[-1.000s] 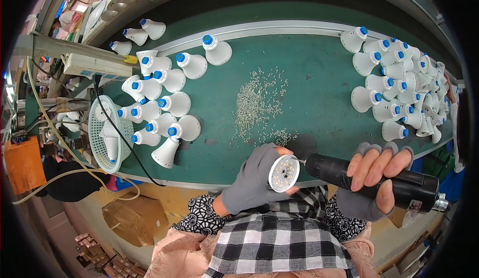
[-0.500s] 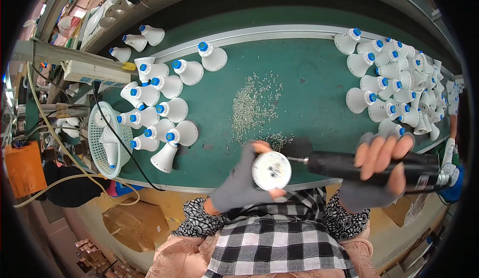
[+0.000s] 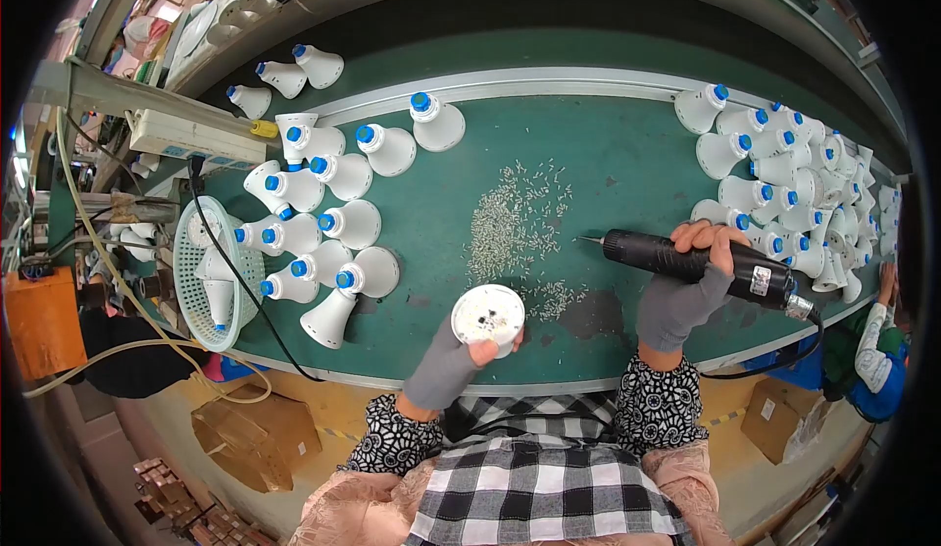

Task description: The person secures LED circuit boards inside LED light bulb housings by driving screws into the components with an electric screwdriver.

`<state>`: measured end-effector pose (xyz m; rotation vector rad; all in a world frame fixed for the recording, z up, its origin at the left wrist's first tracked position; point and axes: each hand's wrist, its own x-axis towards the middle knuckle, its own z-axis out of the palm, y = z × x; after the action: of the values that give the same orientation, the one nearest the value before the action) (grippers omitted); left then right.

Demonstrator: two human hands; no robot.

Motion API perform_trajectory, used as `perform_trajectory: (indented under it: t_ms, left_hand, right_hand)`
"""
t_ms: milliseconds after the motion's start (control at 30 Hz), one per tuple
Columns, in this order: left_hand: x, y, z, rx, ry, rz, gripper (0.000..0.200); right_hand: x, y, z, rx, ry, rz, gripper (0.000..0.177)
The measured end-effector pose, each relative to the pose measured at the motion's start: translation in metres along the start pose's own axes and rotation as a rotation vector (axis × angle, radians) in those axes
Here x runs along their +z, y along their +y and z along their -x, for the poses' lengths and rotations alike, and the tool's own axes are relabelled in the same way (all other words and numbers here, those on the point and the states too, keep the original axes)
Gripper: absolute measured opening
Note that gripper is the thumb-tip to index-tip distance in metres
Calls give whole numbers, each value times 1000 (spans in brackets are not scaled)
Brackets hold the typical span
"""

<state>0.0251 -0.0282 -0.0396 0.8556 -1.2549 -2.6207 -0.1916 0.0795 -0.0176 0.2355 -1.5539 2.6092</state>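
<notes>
My left hand (image 3: 441,373), in a grey fingerless glove, grips a white cone-shaped housing (image 3: 487,311) near the table's front edge. Its round wide face is turned up, with small dark spots at the centre. In my right hand (image 3: 681,296), also gloved, is a black electric screwdriver (image 3: 637,250), its fingers wrapped round the body. The thin bit points left, apart from the housing, towards a scattered pile of small pale screws (image 3: 498,227) on the green table (image 3: 608,154).
Several white housings (image 3: 377,272) with blue ends stand at the left, and a dense group (image 3: 774,169) crowds the right. A pale green basket (image 3: 191,296) holds more. A black cable (image 3: 250,291) hangs from a power strip (image 3: 191,139). Another person's sleeve (image 3: 875,350) shows at far right.
The screwdriver has moved up and away from the housing, its bit now over the table. My left hand has shifted left, tilting the housing's face. The view has shifted slightly.
</notes>
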Motion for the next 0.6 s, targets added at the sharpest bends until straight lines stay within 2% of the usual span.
perform_trajectory:
  t_ms: [267, 367, 467, 600]
  left_hand:
    - [13, 11, 3, 28, 54, -90, 75]
    - [16, 22, 8, -1, -13, -228, 69]
    - [27, 33, -6, 262, -119, -748, 67]
    - [40, 35, -9, 292, -166, -887, 67]
  right_hand:
    - [-1, 1, -1, 48, 4, -30, 15]
    - [-3, -13, -2, 90, 15, -83, 14]
    - [-7, -31, -2, 141, 10, -155, 13]
    - [-9, -55, -1, 197, -4, -249, 12]
